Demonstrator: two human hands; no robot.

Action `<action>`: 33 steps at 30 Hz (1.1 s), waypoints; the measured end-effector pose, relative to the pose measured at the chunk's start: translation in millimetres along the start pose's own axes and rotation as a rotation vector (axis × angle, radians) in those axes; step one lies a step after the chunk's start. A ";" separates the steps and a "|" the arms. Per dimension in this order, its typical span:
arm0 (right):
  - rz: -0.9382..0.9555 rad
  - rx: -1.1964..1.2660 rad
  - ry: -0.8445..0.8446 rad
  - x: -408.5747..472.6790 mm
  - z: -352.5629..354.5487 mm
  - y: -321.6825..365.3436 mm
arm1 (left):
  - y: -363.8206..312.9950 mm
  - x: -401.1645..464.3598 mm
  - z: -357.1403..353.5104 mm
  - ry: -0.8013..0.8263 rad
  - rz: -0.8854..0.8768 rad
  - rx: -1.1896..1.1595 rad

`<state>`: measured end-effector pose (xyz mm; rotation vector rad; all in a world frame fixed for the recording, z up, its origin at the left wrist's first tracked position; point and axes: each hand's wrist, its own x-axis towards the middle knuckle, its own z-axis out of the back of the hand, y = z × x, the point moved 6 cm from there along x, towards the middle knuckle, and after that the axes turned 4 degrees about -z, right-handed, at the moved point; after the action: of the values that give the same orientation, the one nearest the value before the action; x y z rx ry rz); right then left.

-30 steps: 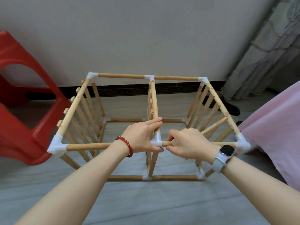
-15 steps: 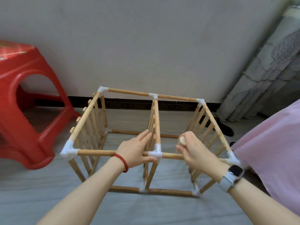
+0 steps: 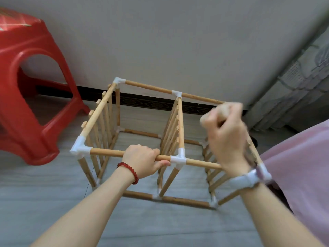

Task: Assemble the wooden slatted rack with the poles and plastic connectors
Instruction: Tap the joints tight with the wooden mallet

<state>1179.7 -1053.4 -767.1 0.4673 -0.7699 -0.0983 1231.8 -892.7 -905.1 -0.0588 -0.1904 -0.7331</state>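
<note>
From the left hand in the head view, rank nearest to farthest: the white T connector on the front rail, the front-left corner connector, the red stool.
1. T connector: just right of the left hand, on the same front rail.
2. Front-left corner connector: farther along the rail, leftward.
3. Red stool: far left, on the floor.

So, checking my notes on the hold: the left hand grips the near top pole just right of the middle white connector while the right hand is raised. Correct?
Not quite. In the head view the left hand grips the near top pole just left of the middle white connector, not right of it. The right hand is indeed raised.
</note>
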 end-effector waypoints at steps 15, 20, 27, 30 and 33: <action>-0.003 -0.078 0.288 -23.1 -42.1 -8.5 | 3.6 4.0 -0.3 0.047 0.002 -0.068; 0.036 -0.154 0.304 -31.5 -47.3 -3.0 | 4.2 1.0 -0.7 0.065 0.009 -0.088; -0.094 -0.052 0.573 -9.0 -76.5 -31.3 | 9.0 12.0 -5.7 0.240 0.008 -0.344; -0.219 -0.009 0.539 34.7 -81.8 -52.6 | 28.2 43.7 5.0 0.208 0.051 -0.368; -0.343 0.056 0.540 71.8 -99.8 -73.6 | 51.6 91.2 15.0 0.156 0.123 -0.230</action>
<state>1306.2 -1100.3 -815.1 0.6421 -0.1582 -0.2583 1330.3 -912.7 -872.0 -0.2299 0.0467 -0.6310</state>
